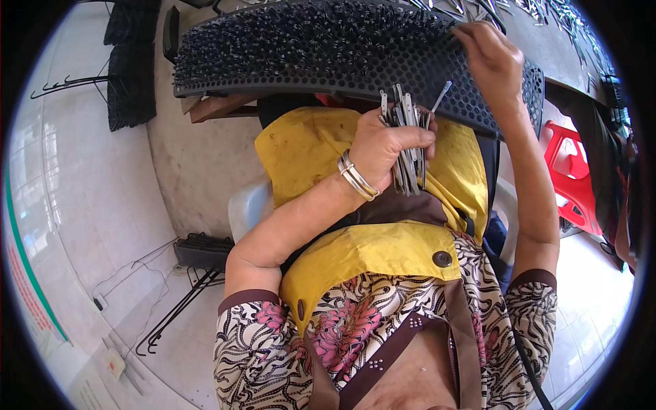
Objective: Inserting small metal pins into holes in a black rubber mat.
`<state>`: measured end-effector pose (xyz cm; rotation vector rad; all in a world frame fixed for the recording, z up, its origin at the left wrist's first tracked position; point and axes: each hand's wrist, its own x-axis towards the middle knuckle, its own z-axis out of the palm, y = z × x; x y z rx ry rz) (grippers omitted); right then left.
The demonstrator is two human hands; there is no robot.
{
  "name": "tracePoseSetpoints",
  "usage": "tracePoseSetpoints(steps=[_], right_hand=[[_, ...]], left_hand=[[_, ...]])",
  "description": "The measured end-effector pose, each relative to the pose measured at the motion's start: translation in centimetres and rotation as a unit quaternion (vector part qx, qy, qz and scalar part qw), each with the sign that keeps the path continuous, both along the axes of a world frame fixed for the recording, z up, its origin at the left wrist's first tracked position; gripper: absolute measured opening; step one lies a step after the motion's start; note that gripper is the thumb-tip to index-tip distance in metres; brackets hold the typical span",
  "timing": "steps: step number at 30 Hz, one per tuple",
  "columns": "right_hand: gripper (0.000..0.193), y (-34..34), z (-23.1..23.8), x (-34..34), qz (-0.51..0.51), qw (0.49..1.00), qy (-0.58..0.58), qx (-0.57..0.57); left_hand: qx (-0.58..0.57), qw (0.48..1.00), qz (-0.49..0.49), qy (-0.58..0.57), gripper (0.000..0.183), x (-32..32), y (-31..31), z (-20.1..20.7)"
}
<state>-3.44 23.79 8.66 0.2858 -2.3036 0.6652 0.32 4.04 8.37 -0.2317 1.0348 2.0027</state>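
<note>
My left hand (386, 140), with metal bangles on the wrist, is closed around a bundle of thin grey metal pieces (408, 147) held upright over my yellow apron (307, 147). My right hand (493, 58) reaches up and rests its fingers on the top face of a black perforated tray (478, 102) at its right part. The tray's top is packed with many small dark metal pieces (307, 41) standing in its holes. Whether the right fingers pinch a piece is hidden.
A red plastic stool (570, 171) stands to the right. A stack of black wire racks (201, 249) and black rods (171, 314) lie on the tiled floor at left. More black trays (130, 75) lean at the upper left. A wooden support (219, 106) shows under the tray.
</note>
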Motion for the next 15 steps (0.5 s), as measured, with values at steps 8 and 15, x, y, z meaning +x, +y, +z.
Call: tracePoseSetpoints(steps=[8,15], right_hand=[[0.025,-0.1,-0.7,0.5,-0.038,0.985,-0.038,0.161],[0.022,-0.2,-0.5,1.9,-0.087,0.995,0.021,0.053]], left_hand=[[0.011,1.0,-0.013,-0.004,0.02,0.0,-0.2,0.6],[0.036,0.999,-0.025,0.015,0.02,0.1,0.1,1.1]])
